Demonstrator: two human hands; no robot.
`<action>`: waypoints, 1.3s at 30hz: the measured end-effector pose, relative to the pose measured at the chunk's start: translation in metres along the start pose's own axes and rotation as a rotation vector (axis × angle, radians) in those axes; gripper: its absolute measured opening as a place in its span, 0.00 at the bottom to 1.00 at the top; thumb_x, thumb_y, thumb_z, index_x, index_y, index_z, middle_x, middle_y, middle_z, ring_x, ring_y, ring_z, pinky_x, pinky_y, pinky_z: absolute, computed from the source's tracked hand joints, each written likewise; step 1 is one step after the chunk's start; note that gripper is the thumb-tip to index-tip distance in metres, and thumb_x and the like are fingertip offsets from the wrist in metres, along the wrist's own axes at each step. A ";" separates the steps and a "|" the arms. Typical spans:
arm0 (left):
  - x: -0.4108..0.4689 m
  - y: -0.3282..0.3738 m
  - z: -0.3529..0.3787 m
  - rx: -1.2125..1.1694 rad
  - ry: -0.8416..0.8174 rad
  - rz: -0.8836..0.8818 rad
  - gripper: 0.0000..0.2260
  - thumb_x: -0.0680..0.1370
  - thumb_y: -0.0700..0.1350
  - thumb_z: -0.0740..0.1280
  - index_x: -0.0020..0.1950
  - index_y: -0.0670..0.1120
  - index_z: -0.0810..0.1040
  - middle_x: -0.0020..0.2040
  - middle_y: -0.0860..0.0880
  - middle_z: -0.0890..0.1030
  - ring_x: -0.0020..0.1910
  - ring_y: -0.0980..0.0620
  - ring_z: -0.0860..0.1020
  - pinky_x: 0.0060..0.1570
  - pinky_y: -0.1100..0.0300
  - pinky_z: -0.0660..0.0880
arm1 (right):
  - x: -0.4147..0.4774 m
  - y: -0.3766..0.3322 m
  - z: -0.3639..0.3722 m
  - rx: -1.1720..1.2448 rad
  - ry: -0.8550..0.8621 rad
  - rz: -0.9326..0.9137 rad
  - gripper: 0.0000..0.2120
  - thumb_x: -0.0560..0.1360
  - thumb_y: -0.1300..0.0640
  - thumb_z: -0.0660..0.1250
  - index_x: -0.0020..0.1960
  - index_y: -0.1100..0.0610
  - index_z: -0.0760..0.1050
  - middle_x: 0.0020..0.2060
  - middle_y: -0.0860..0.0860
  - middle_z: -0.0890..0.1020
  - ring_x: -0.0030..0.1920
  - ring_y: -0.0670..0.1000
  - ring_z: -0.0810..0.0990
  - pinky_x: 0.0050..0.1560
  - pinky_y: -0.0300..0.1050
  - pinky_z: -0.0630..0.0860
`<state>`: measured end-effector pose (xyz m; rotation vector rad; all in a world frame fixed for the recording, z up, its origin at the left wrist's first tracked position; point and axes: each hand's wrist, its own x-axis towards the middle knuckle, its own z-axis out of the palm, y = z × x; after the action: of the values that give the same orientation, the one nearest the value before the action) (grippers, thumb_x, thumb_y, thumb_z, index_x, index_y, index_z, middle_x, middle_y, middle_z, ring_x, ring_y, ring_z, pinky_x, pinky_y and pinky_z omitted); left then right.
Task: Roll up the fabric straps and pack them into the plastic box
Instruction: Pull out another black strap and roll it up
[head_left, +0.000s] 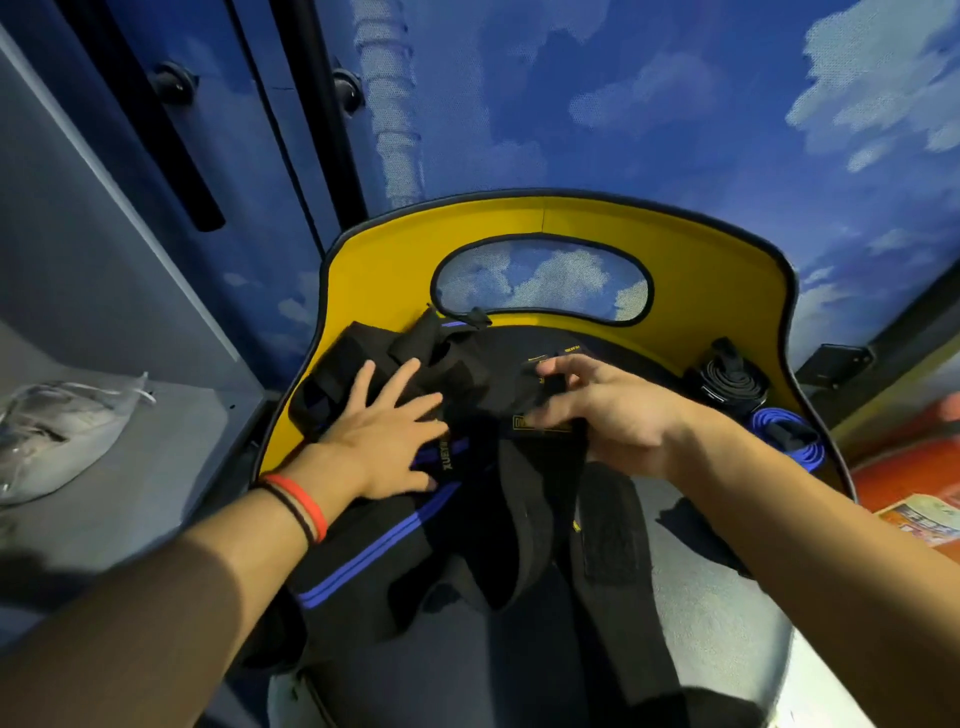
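Limp black fabric straps (467, 364), pinned by a flat left hand (379, 436) in the yellow plastic box (701, 270) — end pinched by right hand (597, 410).

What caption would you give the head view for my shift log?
Left hand flat on black straps draped across the yellow box; right hand pinches one; two rolled straps sit at right.

Single head view, wide-angle, looking forward-down, close over yellow container (675, 249).

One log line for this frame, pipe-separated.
left hand flat on black blue-striped fabric strap | right hand grips black yellow-labelled strap | rolled black strap, rolled blue strap in yellow plastic box
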<state>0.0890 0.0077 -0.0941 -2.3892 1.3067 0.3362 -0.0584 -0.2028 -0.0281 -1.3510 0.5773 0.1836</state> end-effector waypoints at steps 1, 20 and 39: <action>0.002 -0.006 0.002 0.000 0.003 -0.054 0.32 0.77 0.68 0.62 0.80 0.61 0.62 0.84 0.55 0.47 0.79 0.42 0.28 0.73 0.31 0.32 | -0.001 0.002 -0.003 -0.055 0.002 0.018 0.25 0.72 0.75 0.70 0.63 0.53 0.74 0.50 0.53 0.83 0.52 0.58 0.83 0.61 0.62 0.77; 0.055 0.097 -0.058 -0.958 0.281 -0.214 0.09 0.80 0.51 0.68 0.58 0.52 0.82 0.56 0.52 0.82 0.56 0.48 0.80 0.58 0.55 0.77 | -0.024 0.009 -0.052 -0.036 0.375 0.095 0.14 0.73 0.76 0.68 0.54 0.61 0.78 0.50 0.65 0.84 0.54 0.66 0.83 0.58 0.63 0.80; 0.079 0.118 -0.051 -1.850 0.200 -0.411 0.10 0.84 0.45 0.65 0.63 0.51 0.81 0.59 0.50 0.84 0.59 0.49 0.81 0.65 0.51 0.76 | 0.000 0.043 -0.046 0.049 0.174 -0.028 0.12 0.77 0.70 0.65 0.48 0.53 0.75 0.40 0.53 0.84 0.38 0.50 0.83 0.35 0.42 0.79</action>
<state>0.0331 -0.1317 -0.1057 -3.9938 0.2265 1.7807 -0.0911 -0.2370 -0.0695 -1.3345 0.7042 0.0288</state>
